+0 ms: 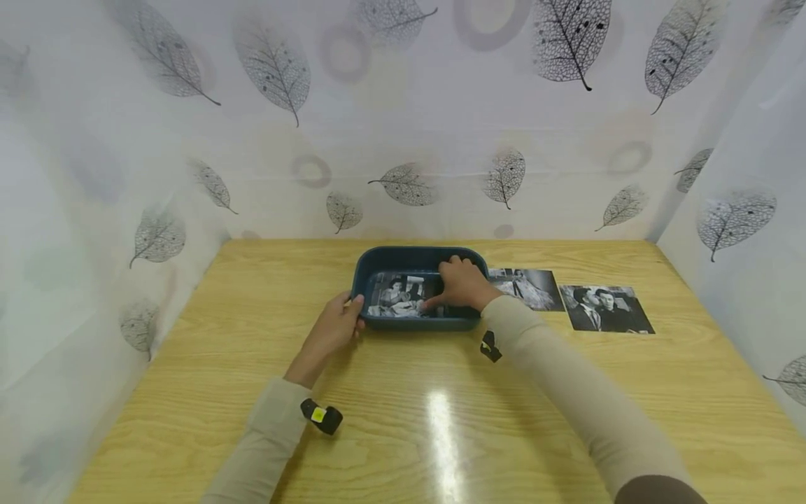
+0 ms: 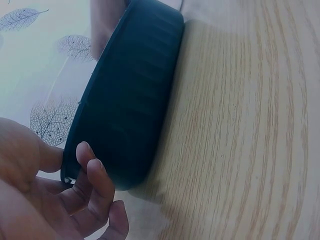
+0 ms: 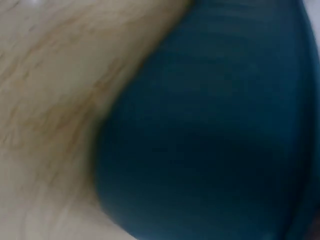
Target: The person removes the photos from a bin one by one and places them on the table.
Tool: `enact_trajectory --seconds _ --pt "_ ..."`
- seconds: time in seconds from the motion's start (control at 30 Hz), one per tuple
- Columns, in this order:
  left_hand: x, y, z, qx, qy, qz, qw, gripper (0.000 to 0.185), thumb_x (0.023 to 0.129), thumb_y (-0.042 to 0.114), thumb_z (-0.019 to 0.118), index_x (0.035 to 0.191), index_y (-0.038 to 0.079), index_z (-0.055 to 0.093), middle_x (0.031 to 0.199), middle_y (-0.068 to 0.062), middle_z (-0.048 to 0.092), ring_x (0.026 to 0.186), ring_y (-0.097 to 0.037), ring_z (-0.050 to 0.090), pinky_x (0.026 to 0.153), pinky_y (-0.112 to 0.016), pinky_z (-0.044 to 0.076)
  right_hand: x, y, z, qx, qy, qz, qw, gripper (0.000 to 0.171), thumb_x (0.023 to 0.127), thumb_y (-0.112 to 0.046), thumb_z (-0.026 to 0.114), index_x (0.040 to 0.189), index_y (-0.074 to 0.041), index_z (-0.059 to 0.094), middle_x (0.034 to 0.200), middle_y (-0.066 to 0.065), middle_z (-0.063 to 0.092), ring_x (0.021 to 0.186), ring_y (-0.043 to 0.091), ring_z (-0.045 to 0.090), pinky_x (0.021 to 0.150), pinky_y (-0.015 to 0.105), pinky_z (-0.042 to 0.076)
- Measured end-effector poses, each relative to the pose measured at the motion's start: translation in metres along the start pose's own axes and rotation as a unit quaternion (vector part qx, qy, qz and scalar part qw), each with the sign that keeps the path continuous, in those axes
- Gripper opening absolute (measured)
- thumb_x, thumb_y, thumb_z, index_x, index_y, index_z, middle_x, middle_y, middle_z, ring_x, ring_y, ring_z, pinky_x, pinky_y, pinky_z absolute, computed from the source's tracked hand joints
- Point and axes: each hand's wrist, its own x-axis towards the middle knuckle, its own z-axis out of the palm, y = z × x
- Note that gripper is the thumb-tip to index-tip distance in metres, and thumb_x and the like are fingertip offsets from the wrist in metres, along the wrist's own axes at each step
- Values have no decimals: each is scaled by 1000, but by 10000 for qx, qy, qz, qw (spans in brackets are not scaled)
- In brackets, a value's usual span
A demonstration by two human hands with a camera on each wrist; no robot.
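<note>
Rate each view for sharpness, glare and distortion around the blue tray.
Head view: sharp but wide-angle, bowing the table edges; a bright glare streak lies on the table below the blue tray. Left wrist view: tray wall and wood grain are fairly crisp, and the left hand is close and slightly soft. Right wrist view: heavily blurred, only the tray's blue mass and pale wood.

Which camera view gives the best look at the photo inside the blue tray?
The head view: it looks down into the blue tray, where the photo lies flat under the right hand. The left wrist view shows only the tray's ribbed outer wall and left hand; the right wrist view shows a blurred wall, no photo.
</note>
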Motion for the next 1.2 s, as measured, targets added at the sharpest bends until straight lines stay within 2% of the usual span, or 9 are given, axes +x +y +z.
enact_trajectory --seconds 0.17,0.33,0.47,0.57,0.7,0.8,0.93,1.1,1.2 --pt "-2 2 0 -19 1 12 10000 41 112 26 40 140 -3 48 80 -7 60 65 -16 55 59 -25 43 3 1 7 111 -80 130 9998 92 77 -57 83 136 7 54 133 29 49 120 46 50 103 57 41" --pt "-1 2 -1 10 7 61 10000 44 112 26 40 143 -5 44 80 -8 61 65 -17 55 59 -26 43 6 2 10 321 84 226 9992 86 76 -53 86 132 5 57 130 27 51 118 45 51 102 56 42" --pt "1 2 0 -26 -32 61 10000 45 111 27 41 145 -4 43 79 -7 61 65 -16 54 59 -26 42 7 4 12 428 291 343 9981 78 74 -51 88 122 3 58 124 25 55 114 43 54 100 55 44" --pt "2 1 0 -39 -40 60 10000 43 111 27 41 143 -3 45 79 -7 60 64 -15 54 59 -27 42 7 4 13 518 495 401 9966 73 72 -50 90 111 1 55 113 22 57 107 41 57 94 54 46" --pt "1 1 1 -3 2 42 10000 41 111 26 41 139 -2 49 78 -7 60 64 -16 54 58 -27 42 7 3 14 628 709 479 9943 73 71 -48 91 107 0 49 104 20 57 98 40 59 87 52 49" --pt "2 0 2 34 26 17 10000 40 111 26 42 138 -2 50 78 -6 60 64 -16 54 58 -27 41 6 3 14 735 773 555 9927 72 74 -44 91 112 1 50 107 21 58 100 40 60 87 52 49" --pt "2 -1 2 59 15 19 10000 40 111 27 41 138 -2 49 78 -7 60 64 -16 54 58 -27 41 6 5 14 1052 839 641 9888 62 83 -33 87 120 2 52 112 22 61 100 40 62 86 51 51" --pt "1 -1 1 58 8 -2 10000 41 111 28 41 138 -2 49 80 -7 61 65 -17 54 59 -28 41 7 9 12 1510 962 464 9827 35 95 -15 69 121 2 52 108 22 64 89 37 64 77 49 52" --pt "1 -1 1 40 15 -14 10000 41 112 28 41 137 -2 50 80 -7 61 65 -16 54 58 -28 41 7 11 11 1882 1078 263 9758 28 98 -7 59 122 4 51 109 25 63 90 36 64 77 46 51"
